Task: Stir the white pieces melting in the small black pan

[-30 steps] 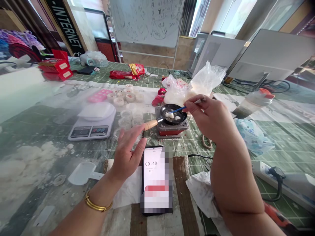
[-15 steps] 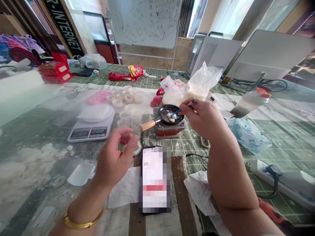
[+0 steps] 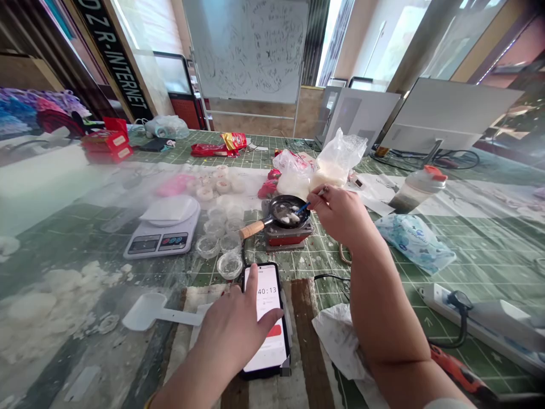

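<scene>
Blue stick: thin, slanting down and left from the right hand, lower end inside the black pan; probably light and stiff, best held high on the shaft, clear of the pan.
Right-hand grip: thumb and fingers pinched on the stick's upper part, just beside the pan's right rim.
White lumps: in the pan, below and left of the grip, near the stick's tip; contact cannot be told. They look soft and perhaps slippery, so a light push should suit them.
Black pan: on a red-sided base, left of the grip; probably light enough for 1 hand, best taken by the wooden handle, which points left, away from the grip, and is unheld.
Left hand: holding nothing, 1 finger stretched over the phone; touch is unclear.
Phone: nearer the wearer than the grip, showing 40:13 with its left part covered; glass likely slick.
Clear cups: left of the grip, around the handle's far side; likely light.
Plastic bag: just beyond the grip, holding something pale.
Kitchen scale: farthest left of the grip.
</scene>
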The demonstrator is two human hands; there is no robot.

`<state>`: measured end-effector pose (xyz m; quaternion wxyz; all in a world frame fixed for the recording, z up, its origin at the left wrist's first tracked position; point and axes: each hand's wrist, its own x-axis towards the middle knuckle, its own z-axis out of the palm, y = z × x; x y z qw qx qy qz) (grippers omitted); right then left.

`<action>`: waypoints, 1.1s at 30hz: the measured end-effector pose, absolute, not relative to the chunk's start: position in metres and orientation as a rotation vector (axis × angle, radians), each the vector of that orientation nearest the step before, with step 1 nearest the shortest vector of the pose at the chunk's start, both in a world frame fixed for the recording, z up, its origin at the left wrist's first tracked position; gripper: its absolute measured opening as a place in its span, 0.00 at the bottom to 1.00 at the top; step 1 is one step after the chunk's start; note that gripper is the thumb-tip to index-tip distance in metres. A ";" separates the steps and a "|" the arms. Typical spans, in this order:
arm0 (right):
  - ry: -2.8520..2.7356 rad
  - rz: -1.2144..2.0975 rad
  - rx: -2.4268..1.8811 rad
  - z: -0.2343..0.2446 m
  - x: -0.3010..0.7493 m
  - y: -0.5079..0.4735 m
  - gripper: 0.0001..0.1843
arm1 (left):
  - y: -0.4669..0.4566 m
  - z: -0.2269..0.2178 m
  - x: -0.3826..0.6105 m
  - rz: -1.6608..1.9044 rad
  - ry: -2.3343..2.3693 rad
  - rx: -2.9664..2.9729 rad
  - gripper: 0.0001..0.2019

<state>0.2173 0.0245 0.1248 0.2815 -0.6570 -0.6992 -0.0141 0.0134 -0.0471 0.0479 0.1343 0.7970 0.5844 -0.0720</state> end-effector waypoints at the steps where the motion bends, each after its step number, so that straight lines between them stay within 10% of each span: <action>1: -1.887 -0.020 -1.741 0.125 0.218 0.024 0.13 | -0.048 0.047 0.020 -0.190 1.738 2.324 0.39; 33: -1.898 0.176 -1.580 0.131 0.226 0.020 0.12 | -0.051 0.038 0.051 0.081 1.794 2.241 0.44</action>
